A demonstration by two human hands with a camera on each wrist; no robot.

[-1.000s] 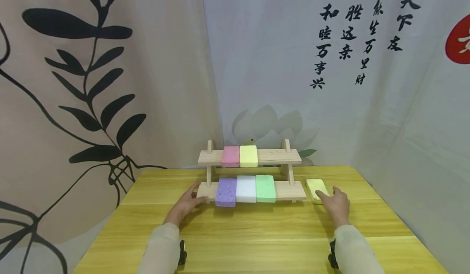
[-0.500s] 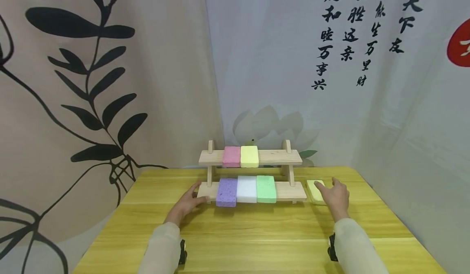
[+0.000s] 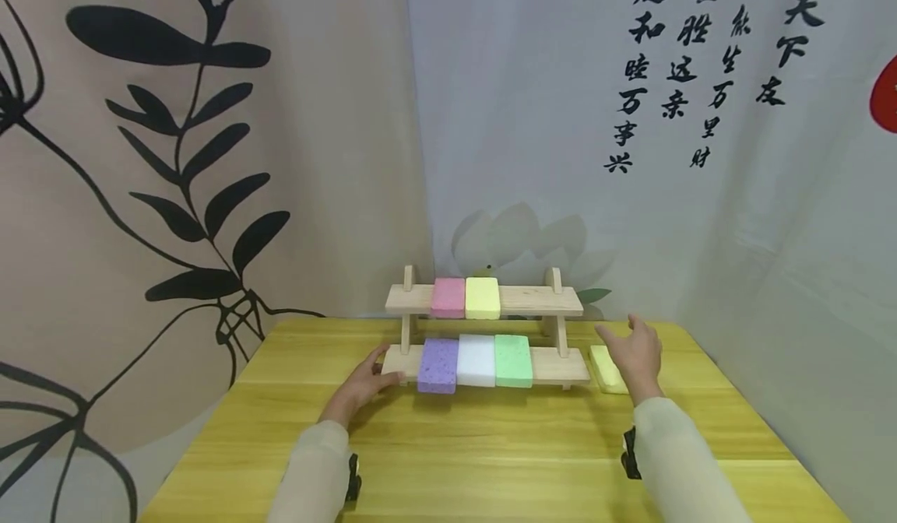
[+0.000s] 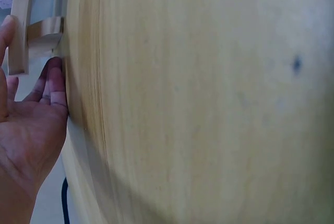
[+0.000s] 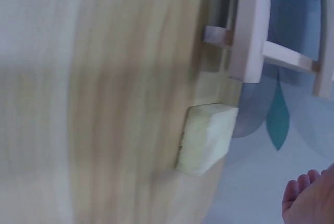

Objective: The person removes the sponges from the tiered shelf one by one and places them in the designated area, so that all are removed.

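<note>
A small two-tier wooden rack [image 3: 554,363] stands on the table. My left hand [image 3: 363,389] holds the left end of its lower board, thumb at the front and fingers behind; the left wrist view shows that hand [image 4: 36,125] low beside the board end [image 4: 20,41]. My right hand [image 3: 634,356] is raised with fingers spread, holding nothing. Below it on the table lies a yellow sponge [image 3: 606,369], right of the rack, partly hidden by the hand. In the right wrist view the yellow sponge [image 5: 206,138] lies apart from the fingers [image 5: 302,183].
On the upper board sit a pink sponge [image 3: 448,298] and another yellow sponge [image 3: 483,298]. A purple sponge [image 3: 437,366], a white sponge [image 3: 476,360] and a green sponge [image 3: 514,360] line the lower board. A printed curtain [image 3: 336,157] hangs behind the wooden table [image 3: 490,445].
My right hand has let go of the yellow sponge at the right and lifted up and away from it. The left hand stays at the rack, and the head view has shifted slightly.
</note>
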